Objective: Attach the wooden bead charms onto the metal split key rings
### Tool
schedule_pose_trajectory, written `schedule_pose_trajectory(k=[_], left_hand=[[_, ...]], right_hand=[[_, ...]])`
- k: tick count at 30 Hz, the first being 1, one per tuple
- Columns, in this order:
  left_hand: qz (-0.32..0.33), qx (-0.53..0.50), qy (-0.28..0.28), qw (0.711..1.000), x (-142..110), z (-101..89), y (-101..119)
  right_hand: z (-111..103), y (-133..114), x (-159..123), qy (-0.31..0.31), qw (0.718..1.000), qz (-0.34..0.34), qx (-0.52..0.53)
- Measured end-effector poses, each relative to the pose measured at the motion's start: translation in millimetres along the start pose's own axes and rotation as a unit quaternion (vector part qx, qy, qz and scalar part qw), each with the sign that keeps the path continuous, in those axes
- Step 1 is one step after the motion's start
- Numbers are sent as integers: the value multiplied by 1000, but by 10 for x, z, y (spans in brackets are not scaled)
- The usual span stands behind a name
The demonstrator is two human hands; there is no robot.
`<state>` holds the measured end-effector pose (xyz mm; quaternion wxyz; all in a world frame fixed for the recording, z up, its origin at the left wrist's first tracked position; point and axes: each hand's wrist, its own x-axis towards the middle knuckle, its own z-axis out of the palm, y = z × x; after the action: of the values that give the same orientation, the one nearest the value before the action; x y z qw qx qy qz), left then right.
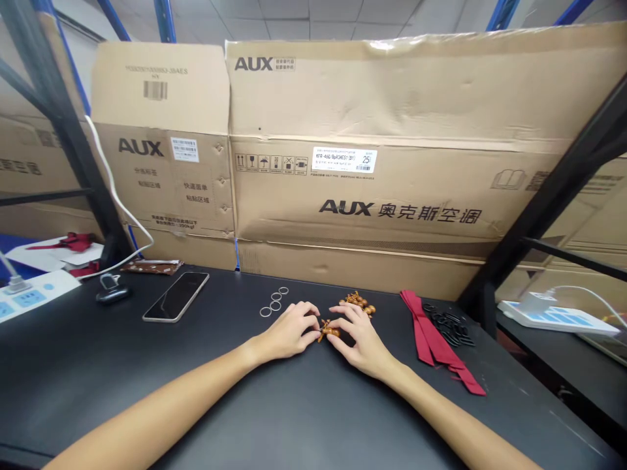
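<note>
My left hand (289, 329) and my right hand (357, 336) rest together on the black table (196, 391), fingertips pinched on a small brown wooden charm (327, 331) held between them. Just behind my right hand lies a little heap of the same brown wooden charms (358, 302). Several thin metal rings (274, 301) lie behind my left hand. To the right of my right hand are dark red ribbons (434, 339) and a pile of small black rings (449, 325).
A phone (176, 296) lies face up at the left, with a small black device (110, 288) and a white cable beyond it. Large AUX cardboard boxes (392, 163) wall off the back. Power strips sit at the far left (29, 297) and far right (556, 316).
</note>
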<state>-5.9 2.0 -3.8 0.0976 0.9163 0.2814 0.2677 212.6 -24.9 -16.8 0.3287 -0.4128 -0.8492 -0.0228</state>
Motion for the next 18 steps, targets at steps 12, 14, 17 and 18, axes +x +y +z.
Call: schedule_pose_trajectory(k=[12,14,17,18], left_hand=[[8,-10,-2,1000,4,-26,21],[5,-15,0,1000,3,-30,37],[1,-12,4,1000,4,-27,44],[1,-7,5,1000,5,-24,40]], right_hand=[[45,67,9,40,998,40,-9],[22,43,9,29,999,27,10],[-16,-7,11,3,1000,3,30],[-24,-20,12,-4,999,-4,34]])
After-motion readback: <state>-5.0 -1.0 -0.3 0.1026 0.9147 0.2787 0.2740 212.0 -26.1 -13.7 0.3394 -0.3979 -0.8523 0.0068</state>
